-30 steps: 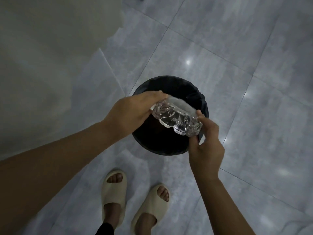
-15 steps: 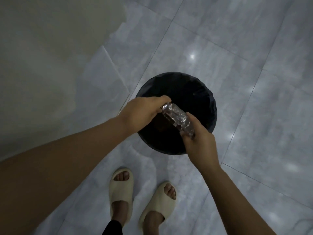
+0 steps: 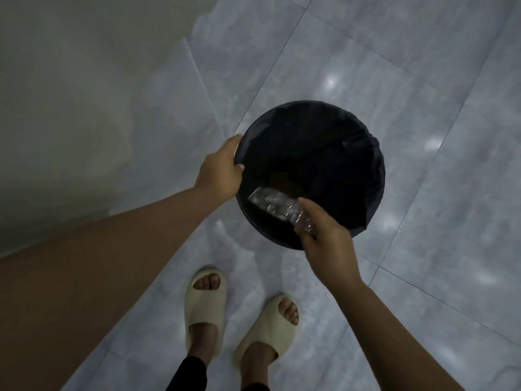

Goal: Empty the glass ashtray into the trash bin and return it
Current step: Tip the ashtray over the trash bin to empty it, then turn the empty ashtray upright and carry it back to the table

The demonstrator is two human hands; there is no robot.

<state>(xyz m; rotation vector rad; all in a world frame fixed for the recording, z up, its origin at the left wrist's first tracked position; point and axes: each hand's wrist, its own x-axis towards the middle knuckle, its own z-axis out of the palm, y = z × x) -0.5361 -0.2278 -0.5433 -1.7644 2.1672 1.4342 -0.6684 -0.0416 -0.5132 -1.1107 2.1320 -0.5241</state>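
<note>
A round black trash bin (image 3: pixel 366 165) with a dark liner stands on the grey tiled floor. My right hand (image 3: pixel 328 238) grips the clear glass ashtray (image 3: pixel 277 206) by its near end and holds it tilted on edge over the bin's near side. My left hand (image 3: pixel 221 169) is off the ashtray and rests on the bin's left rim, thumb over the edge. Something brownish shows dimly inside the bin; the rest of its contents are too dark to make out.
My two feet in cream slides (image 3: pixel 205 303) stand just in front of the bin. A pale wall (image 3: pixel 70 108) rises at the left. Grey floor tiles (image 3: pixel 423 80) spread around the bin to the right and behind.
My left hand let go of the ashtray and moved to the bin's left rim. The ashtray, now in my right hand alone, tipped from flat to on edge, lower over the bin.
</note>
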